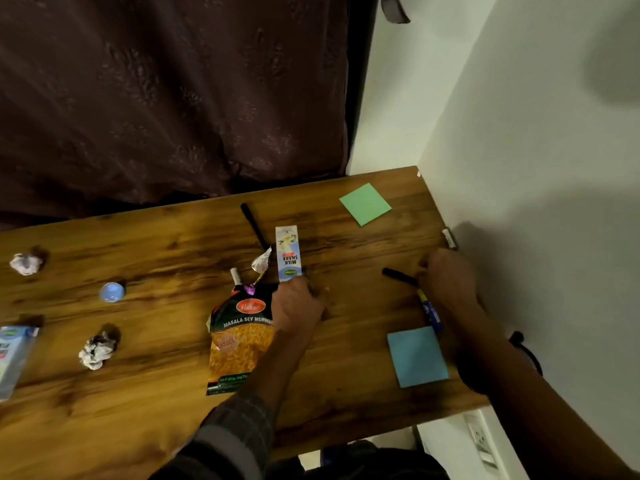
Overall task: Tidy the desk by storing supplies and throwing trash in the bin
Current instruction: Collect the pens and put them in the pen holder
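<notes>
On the wooden desk [156, 403] my left hand [298, 304] has its fingers curled at the near end of a pale blue milkshake carton [288, 251]. An orange and black snack packet [240, 337] lies just left of that hand, with a foil wrapper [261, 264] above it. My right hand [450, 277] grips a black pen [398, 275] that sticks out to the left. A blue marker [429, 311] runs out from under the same hand toward a blue sticky pad [417, 356]. A second black pen [254, 226] and a green sticky pad [365, 204] lie further back.
Two crumpled paper balls [26, 264] [97, 349], a round blue lid [112, 292] and another carton [14, 355] lie on the desk's left side. A small white item [449, 238] sits at the right edge against the wall [536, 202]. A dark curtain [173, 98] hangs behind.
</notes>
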